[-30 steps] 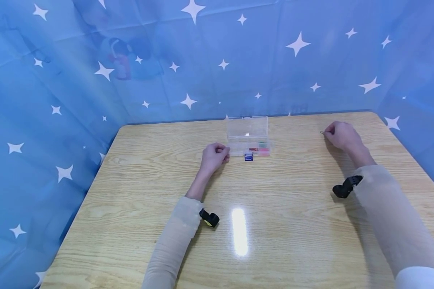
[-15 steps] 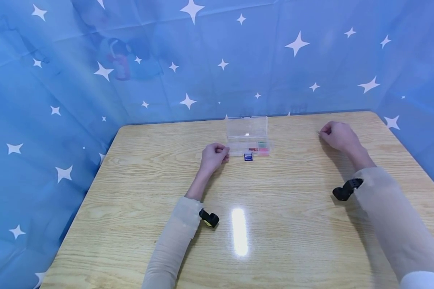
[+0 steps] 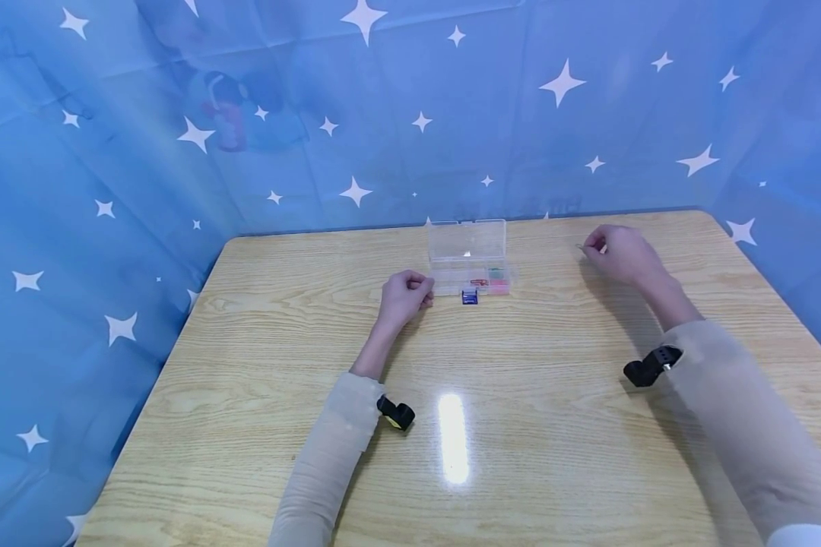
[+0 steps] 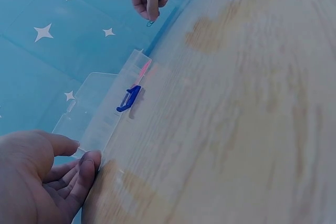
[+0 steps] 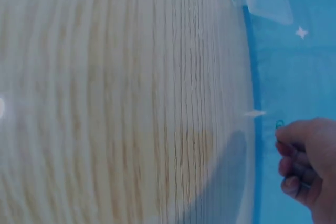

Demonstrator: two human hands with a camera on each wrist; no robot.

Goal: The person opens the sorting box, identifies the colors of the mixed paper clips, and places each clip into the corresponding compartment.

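Observation:
A clear plastic compartment box point(image 3: 458, 282) stands with its lid point(image 3: 467, 239) raised at the back. Red clips point(image 3: 479, 282) and green and pink pieces lie in its right compartments. My left hand point(image 3: 404, 298) holds the box's left end; in the left wrist view its thumb and fingers point(image 4: 89, 162) pinch the corner. On the front side a blue latch point(image 3: 470, 297) hangs down. My right hand point(image 3: 621, 252) is above the table, right of the box. Between its thumb and forefinger it pinches a small green paper clip point(image 5: 279, 124), tiny in the head view.
The wooden table point(image 3: 520, 425) reaches back to a blue curtain point(image 3: 410, 99) with white stars. Black wrist cameras point(image 3: 397, 414) sit on both sleeves. A bright reflection lies on the tabletop in front.
My right hand has moved left towards the box, carrying the paper clip. The left hand and the box have stayed in place.

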